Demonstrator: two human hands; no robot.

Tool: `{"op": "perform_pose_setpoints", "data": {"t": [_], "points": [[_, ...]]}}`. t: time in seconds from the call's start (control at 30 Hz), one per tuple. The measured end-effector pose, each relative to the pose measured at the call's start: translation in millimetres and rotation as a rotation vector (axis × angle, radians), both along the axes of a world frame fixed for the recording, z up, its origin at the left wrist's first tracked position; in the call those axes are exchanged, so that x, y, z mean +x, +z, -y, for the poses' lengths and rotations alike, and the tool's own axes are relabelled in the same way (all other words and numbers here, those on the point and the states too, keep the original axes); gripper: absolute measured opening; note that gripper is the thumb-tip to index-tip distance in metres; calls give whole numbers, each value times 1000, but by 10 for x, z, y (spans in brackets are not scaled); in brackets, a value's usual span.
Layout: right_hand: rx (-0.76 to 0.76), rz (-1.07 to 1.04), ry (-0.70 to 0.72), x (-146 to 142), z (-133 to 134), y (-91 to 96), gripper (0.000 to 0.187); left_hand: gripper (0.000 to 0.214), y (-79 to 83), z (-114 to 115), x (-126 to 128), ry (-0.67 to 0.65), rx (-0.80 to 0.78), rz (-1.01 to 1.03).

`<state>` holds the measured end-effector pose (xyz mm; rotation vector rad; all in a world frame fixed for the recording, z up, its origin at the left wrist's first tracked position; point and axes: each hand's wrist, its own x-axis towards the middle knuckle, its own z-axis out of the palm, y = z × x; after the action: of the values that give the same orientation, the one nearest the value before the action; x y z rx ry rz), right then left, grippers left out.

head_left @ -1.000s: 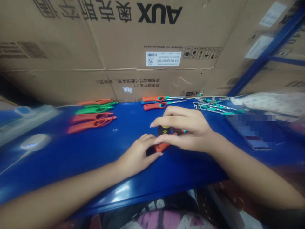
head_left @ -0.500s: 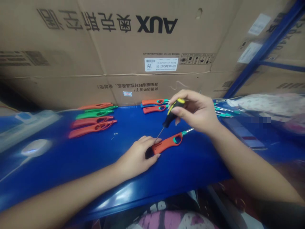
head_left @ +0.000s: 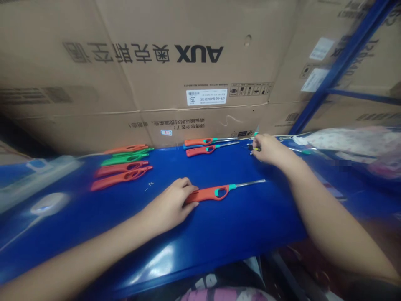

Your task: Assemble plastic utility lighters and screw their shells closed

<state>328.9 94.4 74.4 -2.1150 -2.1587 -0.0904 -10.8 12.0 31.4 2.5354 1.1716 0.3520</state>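
Observation:
My left hand grips the handle end of an orange gas lighter, which lies on the blue table with its metal tube pointing right. My right hand is farther back at the right, fingers closed around a black and yellow screwdriver. Its dark handle points left, and most of it is hidden by the fingers. Just left of that hand lie an orange lighter and a red lighter, with a blue one partly covered between them.
Orange, green and red lighter shells lie in a row at the left, with tiny screws beside them. A white round device sits at far left. Large cardboard boxes stand behind the blue table. A phone lies at right.
My right hand has lifted the screwdriver off the orange lighter and moved it back and right, low near the table's rear. My left hand still holds the lighter, now turned nearly level.

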Motion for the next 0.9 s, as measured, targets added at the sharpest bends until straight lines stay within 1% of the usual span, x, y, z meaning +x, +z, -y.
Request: {"op": "perform_pose_setpoints", "data": {"t": [0.07, 0.13, 0.17, 0.23, 0.3, 0.37, 0.43, 0.6, 0.73, 0.83, 0.9], "points": [[-165, 12, 16, 33, 8, -43, 20, 28, 68, -53, -16, -12, -54, 8], [-273, 6, 53, 40, 22, -78, 24, 30, 131, -132, -52, -5, -96, 35], [-309, 4, 72, 37, 25, -91, 26, 31, 157, -183, -76, 1, -103, 48], [-334, 3, 103, 25, 21, -109, 28, 34, 190, -309, -134, 15, -116, 70], [-328, 9, 118, 12, 2, -124, 29, 37, 199, -460, -191, 54, -119, 68], [-320, 22, 114, 7, -28, -144, 29, 40, 191, -625, -230, 121, -79, 79], [-310, 38, 94, 12, -61, -173, 30, 38, 173, -787, -239, 188, -38, 103], [-261, 72, 25, 38, -108, -256, 34, 33, 129, -1133, -130, 274, 46, 114], [-139, 91, 24, 12, -87, -250, 35, 31, 106, -1329, 14, 280, 110, 111], [-54, 70, 84, -44, -58, -199, 33, 29, 78, -1434, 105, 271, 146, 107], [-34, 49, 143, -98, -40, -172, 31, 29, 55, -1494, 148, 268, 166, 100]]}}
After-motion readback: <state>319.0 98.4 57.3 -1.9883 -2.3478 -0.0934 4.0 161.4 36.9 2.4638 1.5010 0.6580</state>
